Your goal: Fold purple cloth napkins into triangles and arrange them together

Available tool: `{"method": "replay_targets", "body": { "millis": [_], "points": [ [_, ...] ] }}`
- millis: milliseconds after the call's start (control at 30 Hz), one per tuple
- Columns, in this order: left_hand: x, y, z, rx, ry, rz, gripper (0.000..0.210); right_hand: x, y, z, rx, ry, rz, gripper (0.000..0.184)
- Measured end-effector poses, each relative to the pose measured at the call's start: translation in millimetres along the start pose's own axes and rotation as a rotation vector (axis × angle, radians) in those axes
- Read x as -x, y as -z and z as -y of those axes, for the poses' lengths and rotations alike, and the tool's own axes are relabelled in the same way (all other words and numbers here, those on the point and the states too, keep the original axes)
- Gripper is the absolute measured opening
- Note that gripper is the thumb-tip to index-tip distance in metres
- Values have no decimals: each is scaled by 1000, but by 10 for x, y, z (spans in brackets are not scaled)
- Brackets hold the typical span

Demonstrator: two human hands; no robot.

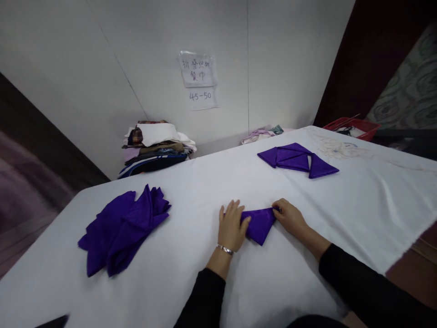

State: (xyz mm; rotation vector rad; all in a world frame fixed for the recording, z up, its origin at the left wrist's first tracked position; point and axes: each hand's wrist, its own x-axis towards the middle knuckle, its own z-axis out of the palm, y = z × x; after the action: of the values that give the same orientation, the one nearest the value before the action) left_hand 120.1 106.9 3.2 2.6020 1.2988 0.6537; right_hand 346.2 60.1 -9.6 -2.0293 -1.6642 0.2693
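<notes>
A purple cloth napkin (261, 224), folded into a flat, wedge-like shape with a point towards me, lies on the white-covered table. My left hand (231, 230), with a silver bracelet at the wrist, rests flat over the napkin's left end. Its fingers are stretched out and the thumb touches the cloth; that end is hidden under the hand. At the opposite end, my right hand (289, 217) pinches the upper right corner between thumb and fingers. Farther back lie folded purple napkins (293, 157) with pointed ends. To the left is a loose heap of purple napkins (126, 230).
The white tablecloth (191, 255) has creases on the right. Beyond the back edge stand a pile of folded clothes (157, 148) and some pinkish cloth (259, 135). A red basket (370, 130) is at the far right. Loose pale threads (337, 148) lie near it. Handwritten paper signs (198, 70) hang on the wall.
</notes>
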Motion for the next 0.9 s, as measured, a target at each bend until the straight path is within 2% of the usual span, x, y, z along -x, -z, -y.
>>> {"method": "replay_targets", "body": {
  "millis": [100,167,300,433,500,567,633,733,800,833,900],
  "points": [
    [56,-138,-134,-51,-84,192,53,24,40,22,-3,-5,-3,14],
    [75,-206,-135,-74,-81,259,59,34,56,11,4,-8,-11,14],
    [66,-222,-90,-99,-78,283,61,-2,70,-130,-8,-16,-78,14],
    [46,-182,-104,-122,-76,305,60,-58,139,-301,-197,-47,-240,14],
    [44,-177,-112,-131,-80,308,60,-42,175,-268,-279,30,-355,17],
    [45,-183,-108,-136,-86,302,60,20,177,-114,-294,187,-390,20],
    [48,-193,-94,-141,-93,300,60,112,135,122,-253,375,-284,27],
    [53,-207,-72,-148,-110,305,58,237,34,450,-131,601,76,51],
    [53,-210,-70,-151,-117,299,56,272,-12,544,-75,619,281,68],
    [53,-210,-73,-152,-116,290,56,274,-21,542,-60,594,340,71],
    [50,-207,-85,-150,-106,274,56,250,-9,453,-36,521,381,72]
  ]
}}
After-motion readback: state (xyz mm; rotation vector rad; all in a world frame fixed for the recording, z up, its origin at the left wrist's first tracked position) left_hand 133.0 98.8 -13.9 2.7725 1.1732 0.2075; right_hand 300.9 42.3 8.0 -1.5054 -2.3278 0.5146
